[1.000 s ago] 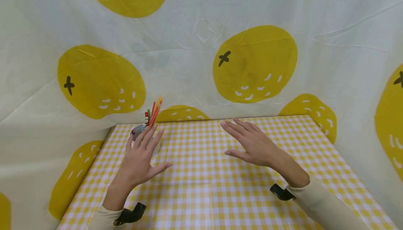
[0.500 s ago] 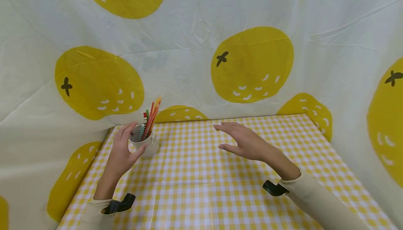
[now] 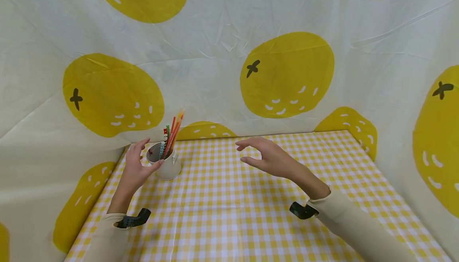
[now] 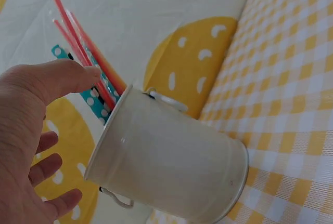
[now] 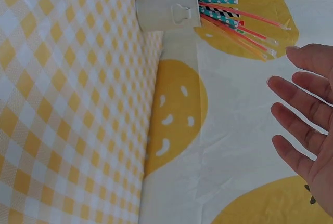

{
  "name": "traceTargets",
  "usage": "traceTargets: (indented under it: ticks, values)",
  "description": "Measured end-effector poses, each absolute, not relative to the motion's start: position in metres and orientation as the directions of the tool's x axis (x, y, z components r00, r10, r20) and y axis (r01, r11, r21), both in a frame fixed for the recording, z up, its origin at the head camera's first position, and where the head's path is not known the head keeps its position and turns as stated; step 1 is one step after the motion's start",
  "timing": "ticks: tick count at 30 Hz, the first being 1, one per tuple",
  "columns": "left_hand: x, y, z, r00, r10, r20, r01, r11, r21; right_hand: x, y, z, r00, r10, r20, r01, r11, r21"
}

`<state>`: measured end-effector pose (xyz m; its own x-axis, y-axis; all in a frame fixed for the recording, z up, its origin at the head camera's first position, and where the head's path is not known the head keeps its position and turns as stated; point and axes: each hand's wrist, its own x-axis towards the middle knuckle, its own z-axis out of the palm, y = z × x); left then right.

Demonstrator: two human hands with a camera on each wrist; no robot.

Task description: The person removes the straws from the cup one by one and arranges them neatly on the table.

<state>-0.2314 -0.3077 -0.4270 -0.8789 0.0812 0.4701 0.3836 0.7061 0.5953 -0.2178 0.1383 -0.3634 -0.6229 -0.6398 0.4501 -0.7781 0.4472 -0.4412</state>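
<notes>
A small cream-white metal bucket (image 3: pixel 170 169) stands upright at the back left of the table. Out of it lean several straws (image 3: pixel 174 132), red and orange ones among teal polka-dotted and black-striped ones. My left hand (image 3: pixel 135 169) is at the bucket's left side, thumb and fingers spread apart near the rim. In the left wrist view the thumb overlaps the dotted straws (image 4: pixel 92 104), while the other fingers are beside the rim. My right hand (image 3: pixel 270 156) hovers over the table right of the bucket, fingers loosely bent, holding nothing.
A yellow-and-white checked cloth (image 3: pixel 215 190) covers the table. White fabric (image 3: pixel 204 79) printed with big yellow fruit hangs behind it and along both sides. The bucket has small side handles (image 5: pixel 181 13).
My left hand has moved left from in front of the bucket to its left side, uncovering it. My right hand has drifted slightly left, its fingers more bent.
</notes>
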Motion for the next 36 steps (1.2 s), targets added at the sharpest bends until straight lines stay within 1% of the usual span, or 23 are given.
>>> traceTargets:
  ticks: [7,12,19,27,31,36]
  values:
    - [-0.244,-0.316,-0.432,-0.951,0.057,0.304,0.278,0.591,0.758,-0.223,0.124,-0.359,-0.603,-0.650,0.461,-0.793,0.430,-0.432]
    - [-0.250,-0.322,-0.438,-0.977,0.074,0.202,0.212,0.505,0.837,-0.227,0.113,-0.359,-0.600,-0.664,0.447,-0.791,0.409,-0.455]
    - [-0.254,-0.329,-0.445,-0.989,0.094,0.111,0.143,0.472,0.870,-0.235,0.099,-0.361,-0.605,-0.678,0.417,-0.779,0.395,-0.487]
    - [-0.256,-0.334,-0.449,-0.993,0.115,0.003,0.057,0.467,0.882,-0.246,0.083,-0.364,-0.618,-0.666,0.418,-0.756,0.359,-0.547]
    - [-0.255,-0.332,-0.445,-0.993,0.116,-0.026,0.029,0.445,0.895,-0.250,0.075,-0.367,-0.623,-0.659,0.421,-0.747,0.343,-0.569]
    - [-0.257,-0.333,-0.447,-0.992,0.125,-0.020,0.035,0.423,0.905,-0.254,0.066,-0.368,-0.637,-0.653,0.409,-0.731,0.343,-0.590]
